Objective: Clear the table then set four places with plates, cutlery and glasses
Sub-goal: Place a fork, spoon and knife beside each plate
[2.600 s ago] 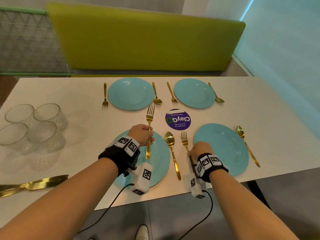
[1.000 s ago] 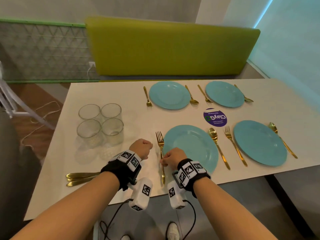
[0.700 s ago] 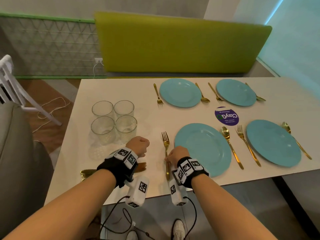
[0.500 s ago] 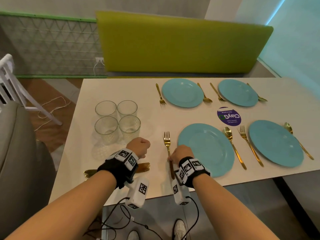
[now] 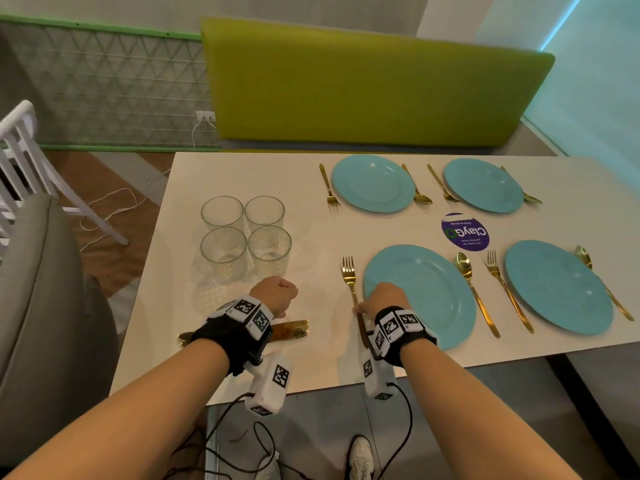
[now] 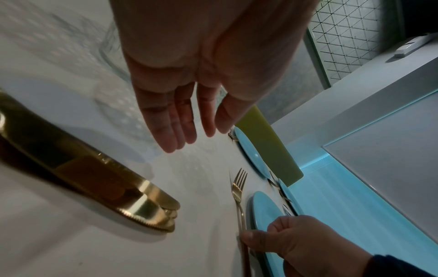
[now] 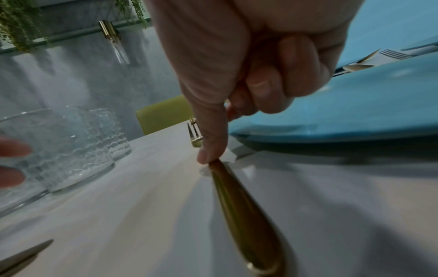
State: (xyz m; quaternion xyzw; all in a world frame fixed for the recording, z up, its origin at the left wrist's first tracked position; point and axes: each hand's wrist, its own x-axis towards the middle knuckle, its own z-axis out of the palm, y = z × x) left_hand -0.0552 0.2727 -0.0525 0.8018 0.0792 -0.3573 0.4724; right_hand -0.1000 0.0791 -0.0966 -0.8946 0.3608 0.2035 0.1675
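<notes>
On the tabletop (image 5: 311,188): four blue plates, gold cutlery, four glasses.
Right hand (image 5: 382,299): its grip pinches the handle of the fork (image 5: 350,282), thumb tip pressed on the handle, other fingers curled above it.
Fork: lies flat just beside the near-left plate (image 5: 422,292), at its 9 o'clock, tines pointing to 12 o'clock.
Left hand (image 5: 275,296): hovers above the tabletop holding nothing; its grip is released, the fingers (image 6: 170,131) hanging loosely in the wrist view.
Knives (image 5: 291,332): gold, stacked, lying crosswise under the left wrist, at 6 o'clock of the glasses.
Glasses (image 5: 246,233): four, bunched two by two, at 9 o'clock of the near-left plate, well apart from it.
Other plates: each has a fork on one side and a spoon on the other.
Sticker (image 5: 465,232): round, purple, between the plates.
</notes>
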